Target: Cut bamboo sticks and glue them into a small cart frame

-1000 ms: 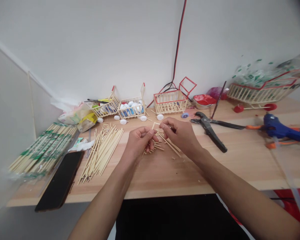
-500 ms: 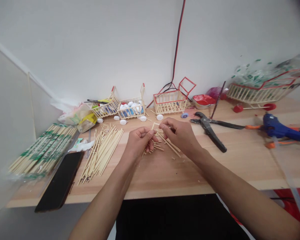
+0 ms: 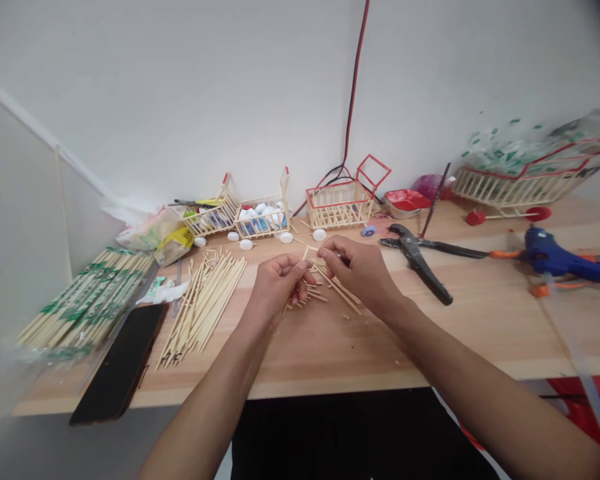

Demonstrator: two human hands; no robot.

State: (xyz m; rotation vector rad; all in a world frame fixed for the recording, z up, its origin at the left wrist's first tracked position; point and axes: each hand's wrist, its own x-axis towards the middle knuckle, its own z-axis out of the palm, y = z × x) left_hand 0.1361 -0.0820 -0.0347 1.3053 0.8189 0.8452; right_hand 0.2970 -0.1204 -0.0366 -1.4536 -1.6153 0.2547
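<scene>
My left hand (image 3: 276, 285) and my right hand (image 3: 361, 271) meet at the middle of the wooden table (image 3: 330, 340). Both are curled, fingertips pinching thin cut bamboo sticks (image 3: 330, 281) from a small scattered pile beneath them. A small stick frame (image 3: 309, 252) lies just behind my fingers. To the left lies a loose bundle of long bamboo sticks (image 3: 204, 301).
Packs of wrapped chopsticks (image 3: 85, 303) and a black phone (image 3: 120, 363) sit at the left edge. Small stick carts (image 3: 263, 215) (image 3: 341, 200) line the wall. Black pliers (image 3: 420, 260), a blue glue gun (image 3: 563, 260), a red paint dish (image 3: 407, 200) and a larger cart (image 3: 525, 180) lie to the right.
</scene>
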